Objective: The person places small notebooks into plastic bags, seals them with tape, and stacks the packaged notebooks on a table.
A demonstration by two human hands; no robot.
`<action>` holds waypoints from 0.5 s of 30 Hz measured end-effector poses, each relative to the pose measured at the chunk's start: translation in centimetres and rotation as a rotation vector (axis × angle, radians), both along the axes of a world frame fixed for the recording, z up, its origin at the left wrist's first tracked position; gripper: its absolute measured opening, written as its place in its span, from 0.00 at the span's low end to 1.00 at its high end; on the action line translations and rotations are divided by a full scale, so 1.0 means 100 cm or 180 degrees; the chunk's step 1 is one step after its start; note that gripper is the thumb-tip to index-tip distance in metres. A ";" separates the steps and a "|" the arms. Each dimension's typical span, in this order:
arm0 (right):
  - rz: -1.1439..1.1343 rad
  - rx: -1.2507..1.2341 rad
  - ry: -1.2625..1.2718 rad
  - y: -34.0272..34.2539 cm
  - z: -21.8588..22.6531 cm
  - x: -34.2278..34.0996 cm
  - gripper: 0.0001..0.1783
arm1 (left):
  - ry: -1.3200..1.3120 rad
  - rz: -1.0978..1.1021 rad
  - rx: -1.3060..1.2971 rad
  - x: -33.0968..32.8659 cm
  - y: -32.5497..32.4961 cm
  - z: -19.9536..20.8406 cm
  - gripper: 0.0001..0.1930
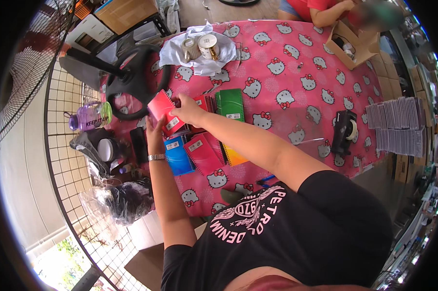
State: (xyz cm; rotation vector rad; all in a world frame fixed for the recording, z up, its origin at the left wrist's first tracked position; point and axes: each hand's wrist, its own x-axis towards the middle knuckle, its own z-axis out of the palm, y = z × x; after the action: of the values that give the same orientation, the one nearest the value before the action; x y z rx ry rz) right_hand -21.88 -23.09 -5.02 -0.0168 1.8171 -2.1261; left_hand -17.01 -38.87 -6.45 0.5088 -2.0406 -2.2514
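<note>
Both my hands are closed on a red spiral notebook [162, 103] raised over the left part of the table. My left hand [155, 128] grips its lower left edge, while my right hand [186, 110] pinches the spiral side. A white label shows near the notebook's lower end. Partly hidden behind my right hand lies another red notebook [200, 102]. To its right is a stack topped by a green notebook [230, 103]. Nearer to me lie a blue notebook [180, 159], a magenta notebook [205, 156] and a yellow notebook [235, 156], partly covered by my right forearm.
A pink cartoon-cat cloth [296, 77] covers the table. Left are a black fan [131, 77], a purple-green bottle [94, 115] and a dark phone-like slab [138, 145]. Mugs [205, 44] sit on white wrapping. Right are a tape dispenser [345, 132], stacked cases [396, 127] and an open carton [352, 46] beside another person.
</note>
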 end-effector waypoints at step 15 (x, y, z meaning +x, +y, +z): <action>-0.0269 0.3321 -0.0307 0.197 -0.057 0.041 0.23 | -0.0603 0.0079 0.2279 0.112 0.064 0.024 0.15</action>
State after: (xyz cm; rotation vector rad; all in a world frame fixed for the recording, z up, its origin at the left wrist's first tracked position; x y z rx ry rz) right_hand -17.82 -3.41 -10.75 0.4039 2.6391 -0.9661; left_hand -5.85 -32.49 -4.10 0.7965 -1.2018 -2.9746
